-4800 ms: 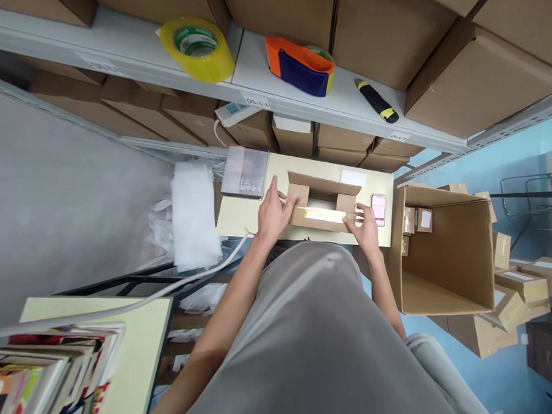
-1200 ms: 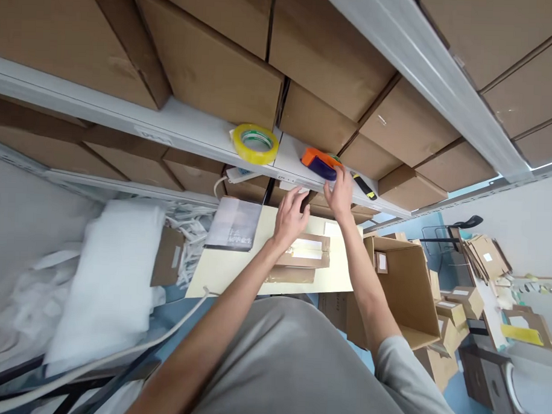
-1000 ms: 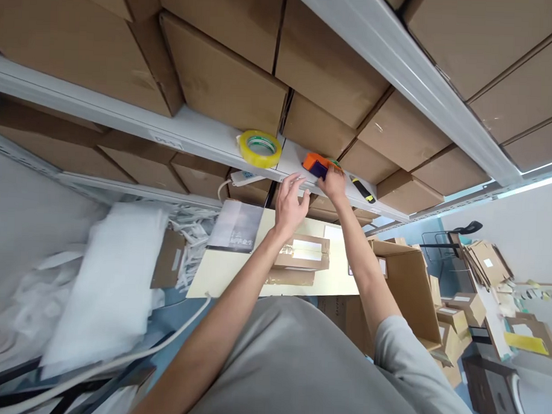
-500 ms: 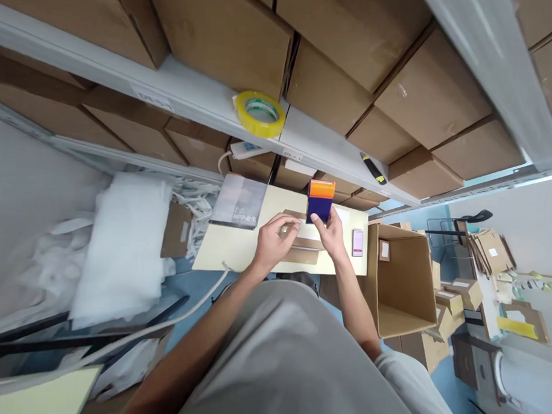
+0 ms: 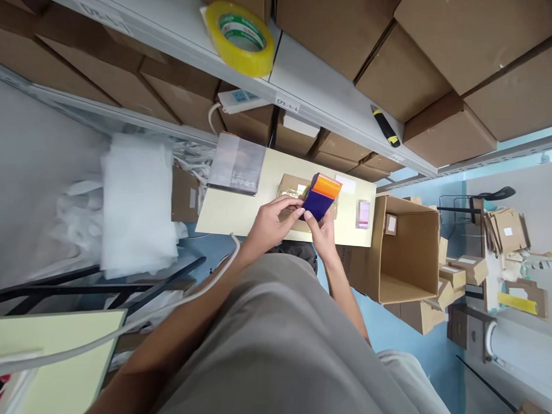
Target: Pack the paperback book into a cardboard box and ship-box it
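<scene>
A small dark purple packet with an orange top [image 5: 320, 199] is held over the table, tilted to the right; whether it is a box or a pouch I cannot tell. My right hand [image 5: 324, 233] grips its lower right part, thumb on the front. At its lower left corner, my left hand [image 5: 275, 224] pinches the edge, fingertips close to the right thumb. Behind and below the packet lies a small cardboard box [image 5: 288, 184] with something shiny at its top, partly covered by my hands.
The pale table [image 5: 230, 214] also bears a grey printed bag [image 5: 239, 163], a white paper [image 5: 345, 184] and a phone [image 5: 363, 214]. Yellow tape [image 5: 240, 39] and a cutter knife [image 5: 385, 127] lie on the shelf above. A large open carton [image 5: 408, 254] stands right; a cable [image 5: 200, 295] crosses left.
My left hand has come over to the packet and now pinches its corner. The packet has tilted to the right. The view has tipped, so the shelf sits higher.
</scene>
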The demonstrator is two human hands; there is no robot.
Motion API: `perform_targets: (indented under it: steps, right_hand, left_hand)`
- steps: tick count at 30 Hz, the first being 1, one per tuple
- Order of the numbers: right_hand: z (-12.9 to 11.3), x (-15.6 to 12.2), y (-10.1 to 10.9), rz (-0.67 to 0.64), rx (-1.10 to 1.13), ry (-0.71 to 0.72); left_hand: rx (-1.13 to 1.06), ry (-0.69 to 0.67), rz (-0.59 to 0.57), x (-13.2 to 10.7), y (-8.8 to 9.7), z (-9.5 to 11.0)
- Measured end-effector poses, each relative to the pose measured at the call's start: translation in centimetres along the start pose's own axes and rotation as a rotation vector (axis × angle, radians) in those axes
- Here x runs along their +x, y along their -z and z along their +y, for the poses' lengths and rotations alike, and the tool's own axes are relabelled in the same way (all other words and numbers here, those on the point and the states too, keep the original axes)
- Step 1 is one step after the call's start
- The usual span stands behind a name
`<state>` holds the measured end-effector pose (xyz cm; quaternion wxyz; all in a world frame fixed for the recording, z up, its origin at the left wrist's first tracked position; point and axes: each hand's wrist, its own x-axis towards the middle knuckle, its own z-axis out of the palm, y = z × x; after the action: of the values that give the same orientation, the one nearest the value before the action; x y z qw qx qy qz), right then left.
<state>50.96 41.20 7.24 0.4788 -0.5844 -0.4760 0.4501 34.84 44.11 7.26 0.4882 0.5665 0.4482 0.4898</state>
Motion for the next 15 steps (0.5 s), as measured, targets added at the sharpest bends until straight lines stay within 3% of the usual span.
perform_targets:
  steps: [5,9,15]
  right_hand:
    - [-0.5,-0.3,0.6,0.042,-0.035,0.014]
    - [-2.3,-1.4,1.2,-0.008,0.02,0.01]
    - [-4.4,-2.9,1.7,-0.049,0.078,-0.033]
  left_hand:
    - [-0.134,0.105,-0.101,0.2,0.6,0.6]
    - [-0.333,0.201,-0.044,-0.2,1.4,1.6]
    - [-0.404,0.211,-0.006,-0.8,1.9,3.1]
